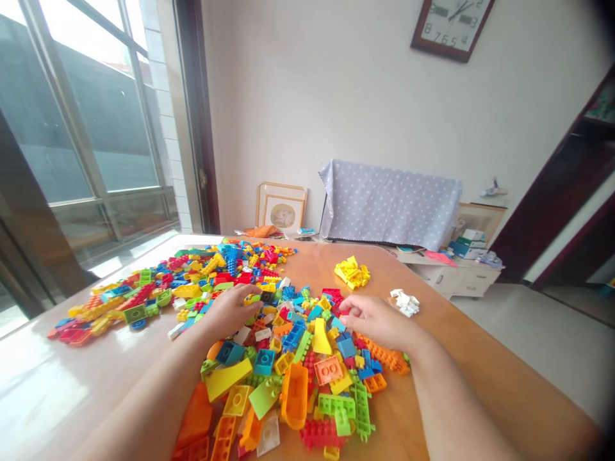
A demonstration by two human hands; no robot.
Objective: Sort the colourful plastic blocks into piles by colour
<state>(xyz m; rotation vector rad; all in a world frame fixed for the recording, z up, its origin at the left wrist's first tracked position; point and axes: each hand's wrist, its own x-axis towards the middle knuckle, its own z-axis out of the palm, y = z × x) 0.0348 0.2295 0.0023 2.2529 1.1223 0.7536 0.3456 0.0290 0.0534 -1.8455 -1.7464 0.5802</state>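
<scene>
A big heap of mixed toy building bricks (293, 339) lies between my forearms. My left hand (234, 308) rests at the heap's left side, its fingers bent but apart and pointing right, close to a black brick (267, 297). On the opposite side, my right hand (375, 320) hovers over or touches the bricks with loosely curled fingers, near a light blue brick (339, 324). I see nothing held in either hand. In the heap's middle are a yellow curved brick (321, 337) and, closer to me, an orange trough-shaped piece (294, 396).
A second spread of bricks (144, 288) covers the table's far left. Beyond my right hand sit a small pile of yellow bricks (352, 273) and a few white bricks (405, 302) on the brown table (480, 358). A dotted cloth (389, 202) drapes something behind.
</scene>
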